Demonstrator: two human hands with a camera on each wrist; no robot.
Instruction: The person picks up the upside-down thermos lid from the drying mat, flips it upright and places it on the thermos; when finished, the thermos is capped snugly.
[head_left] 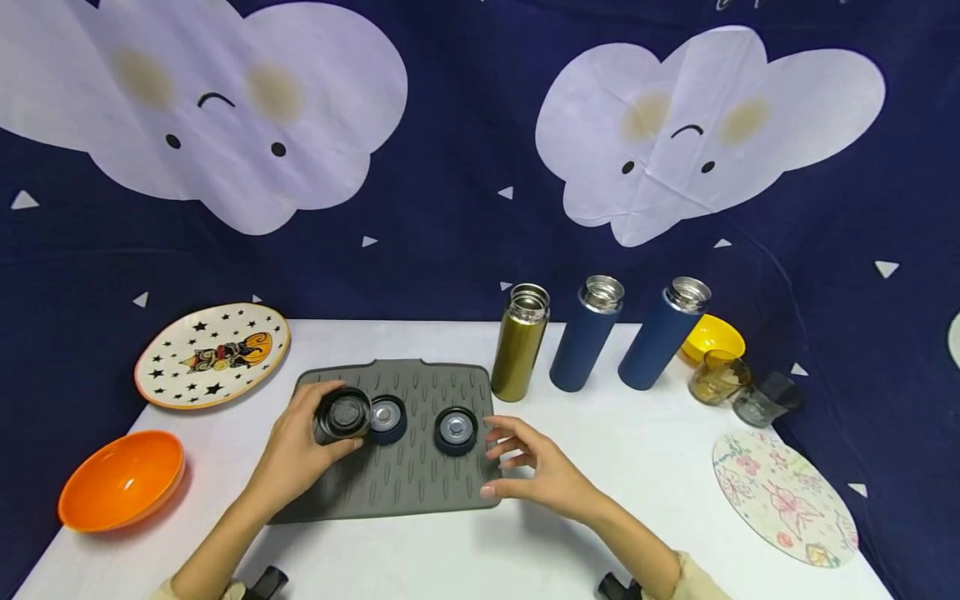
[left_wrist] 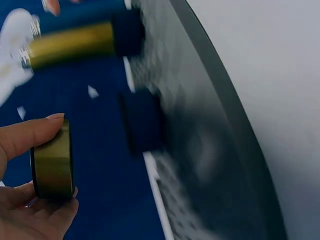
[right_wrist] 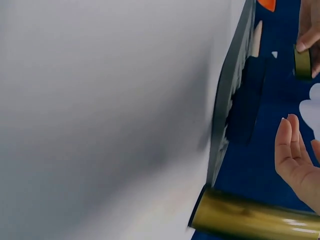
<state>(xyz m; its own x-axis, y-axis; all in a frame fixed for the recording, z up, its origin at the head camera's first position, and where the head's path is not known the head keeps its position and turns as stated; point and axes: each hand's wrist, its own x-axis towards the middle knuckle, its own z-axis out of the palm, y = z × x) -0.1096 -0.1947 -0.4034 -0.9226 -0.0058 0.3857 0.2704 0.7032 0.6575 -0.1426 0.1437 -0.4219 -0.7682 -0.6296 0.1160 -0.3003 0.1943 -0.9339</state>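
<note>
My left hand (head_left: pixel 296 446) grips a gold bottle lid (left_wrist: pixel 53 162) by its sides, thumb and fingers around it. In the head view the lid's dark inner side (head_left: pixel 347 413) shows, held over the left part of the grey ribbed mat (head_left: pixel 405 492). Just right of it, a dark blue lid (head_left: pixel 387 419) lies on the mat with its silver inner face up. Another dark blue lid (head_left: pixel 456 430) lies the same way farther right. My right hand (head_left: pixel 543 475) holds nothing; its fingers are spread and loosely bent at the mat's right edge.
Behind the mat's right side stand a lidless gold bottle (head_left: pixel 519 346) and two lidless blue bottles (head_left: pixel 587 337). A yellow bowl (head_left: pixel 716 336), two small glasses (head_left: pixel 720 379) and a floral board (head_left: pixel 783 500) are at right. An orange bowl (head_left: pixel 120 483) and patterned plate (head_left: pixel 172 387) sit left.
</note>
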